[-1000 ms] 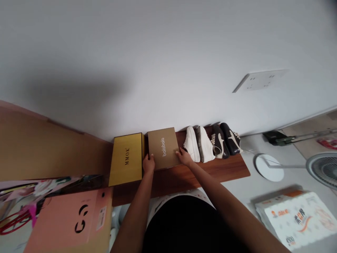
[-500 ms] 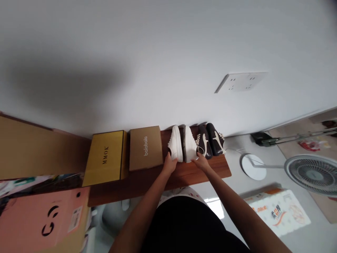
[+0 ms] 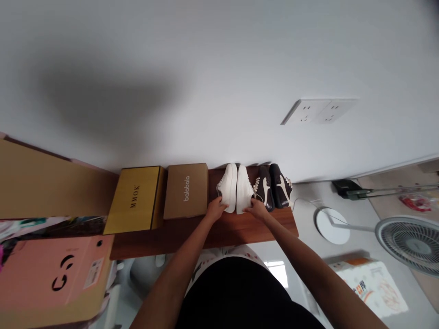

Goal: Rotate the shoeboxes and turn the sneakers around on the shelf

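Fig. Left hand [image 3: 215, 210] and right hand [image 3: 256, 209] at the heels of a pair of white sneakers [image 3: 228, 187] on a wooden worktop [image 3: 164, 244]
Each hand is partly closed, its fingers curled against one heel, so the pair is held between them. The sneakers stand side by side, touching, toes to the white wall [image 3: 171, 59]. Just to their right lie dark brown sneakers with cream stripes [image 3: 270, 187]; just to their left sits a brown "balabala" box [image 3: 185, 191], then a yellow "MMOK" box [image 3: 135, 201]. A pink carton [image 3: 51, 274] leans below the worktop's left end. Above, a double wall socket [image 3: 318, 112] is set in the wall; on the floor at right stand a fan [image 3: 408, 240] and a printed paper pack [image 3: 372, 288]
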Demonstrator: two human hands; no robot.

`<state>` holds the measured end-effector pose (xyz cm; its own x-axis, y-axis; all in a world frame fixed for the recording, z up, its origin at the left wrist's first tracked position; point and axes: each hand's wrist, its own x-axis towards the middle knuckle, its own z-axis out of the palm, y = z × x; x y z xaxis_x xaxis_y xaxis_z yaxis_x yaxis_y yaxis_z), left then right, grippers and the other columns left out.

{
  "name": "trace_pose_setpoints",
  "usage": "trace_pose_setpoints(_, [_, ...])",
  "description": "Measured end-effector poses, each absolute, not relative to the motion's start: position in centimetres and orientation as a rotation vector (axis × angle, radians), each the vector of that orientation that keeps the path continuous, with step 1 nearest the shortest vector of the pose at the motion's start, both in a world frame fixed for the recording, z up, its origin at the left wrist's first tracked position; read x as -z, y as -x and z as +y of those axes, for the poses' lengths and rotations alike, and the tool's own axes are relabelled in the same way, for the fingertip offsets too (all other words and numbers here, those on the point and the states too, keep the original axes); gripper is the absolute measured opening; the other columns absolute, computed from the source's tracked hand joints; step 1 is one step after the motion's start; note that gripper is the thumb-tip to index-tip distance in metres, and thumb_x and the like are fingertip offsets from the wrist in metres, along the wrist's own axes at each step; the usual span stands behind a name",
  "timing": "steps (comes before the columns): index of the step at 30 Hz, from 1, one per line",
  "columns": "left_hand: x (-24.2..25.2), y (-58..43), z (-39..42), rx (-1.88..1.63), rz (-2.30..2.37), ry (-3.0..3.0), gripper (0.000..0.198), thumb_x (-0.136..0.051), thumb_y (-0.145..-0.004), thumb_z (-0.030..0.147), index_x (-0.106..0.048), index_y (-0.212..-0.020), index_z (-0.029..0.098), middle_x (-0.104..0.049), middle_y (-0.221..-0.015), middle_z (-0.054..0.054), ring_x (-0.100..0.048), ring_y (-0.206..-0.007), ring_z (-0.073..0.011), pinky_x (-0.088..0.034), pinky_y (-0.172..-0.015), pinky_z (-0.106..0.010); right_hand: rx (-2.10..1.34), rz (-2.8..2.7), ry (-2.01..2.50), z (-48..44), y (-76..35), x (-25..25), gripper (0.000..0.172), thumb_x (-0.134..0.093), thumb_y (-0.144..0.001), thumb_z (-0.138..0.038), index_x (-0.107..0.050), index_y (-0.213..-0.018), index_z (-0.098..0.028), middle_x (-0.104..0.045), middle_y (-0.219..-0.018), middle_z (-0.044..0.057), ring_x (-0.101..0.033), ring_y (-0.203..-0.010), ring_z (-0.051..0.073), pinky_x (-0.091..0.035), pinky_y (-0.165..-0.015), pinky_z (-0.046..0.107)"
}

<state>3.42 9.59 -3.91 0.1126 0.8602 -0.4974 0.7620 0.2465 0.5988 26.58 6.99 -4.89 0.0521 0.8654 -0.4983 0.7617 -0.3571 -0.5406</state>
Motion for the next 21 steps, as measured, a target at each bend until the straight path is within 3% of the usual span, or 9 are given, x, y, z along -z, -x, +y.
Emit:
trace_pose_setpoints(7, [0.8,-4.2,9.1,0.117,1.629,-1.838,0.028,-0.06,-0.092,0.033,-0.062,-0.118,0.021,-0.071,-0.114,-0.009,-0.067,-0.107,-0.0217,-0.046,-0.088,-0.027,-1.087,-1.944,2.132,7.5,-26.1,2.2,0.025,-0.079,-0.075,-0.036,-0.059,-0.074,-0.02,-0.061,-0.067,-0.002,-0.056,-0.067,0.014,-0.034,-0.061,0.022])
trace_pose_setpoints(12, [-1.1,-5.5,8.7,0.343,1.682,-1.906,0.033,-0.049,-0.098,0.032,-0.059,-0.125,0.016,-0.073,-0.107,-0.016,-0.069,-0.107,-0.0287,-0.048,-0.089,-0.034,-0.927,-2.284,2.183,8.1,-24.5,-0.3,0.03,-0.069,-0.085,-0.051,-0.064,-0.09,-0.022,-0.072,-0.092,0.006,-0.067,-0.088,0.022,-0.039,-0.066,0.025])
trace_pose_setpoints(17, [-1.2,-6.8,8.6,0.428,1.717,-1.899,0.035,-0.041,-0.1,0.026,-0.058,-0.129,0.016,-0.073,-0.108,-0.018,-0.069,-0.108,-0.0295,-0.049,-0.089,-0.035,-0.828,-2.553,2.121,8.7,-22.9,-1.1,0.026,-0.059,-0.093,-0.043,-0.065,-0.105,-0.02,-0.073,-0.108,0.013,-0.068,-0.105,0.026,-0.046,-0.079,0.029])
trace_pose_setpoints(21, [-0.4,-7.4,8.6,0.453,1.748,-1.859,0.036,-0.038,-0.1,0.022,-0.059,-0.128,0.017,-0.073,-0.108,-0.017,-0.069,-0.109,-0.0287,-0.05,-0.091,-0.035,-0.802,-2.64,2.105,8.9,-22.0,-0.7,0.025,-0.057,-0.094,-0.036,-0.065,-0.108,-0.018,-0.072,-0.113,0.017,-0.068,-0.108,0.027,-0.049,-0.086,0.033])
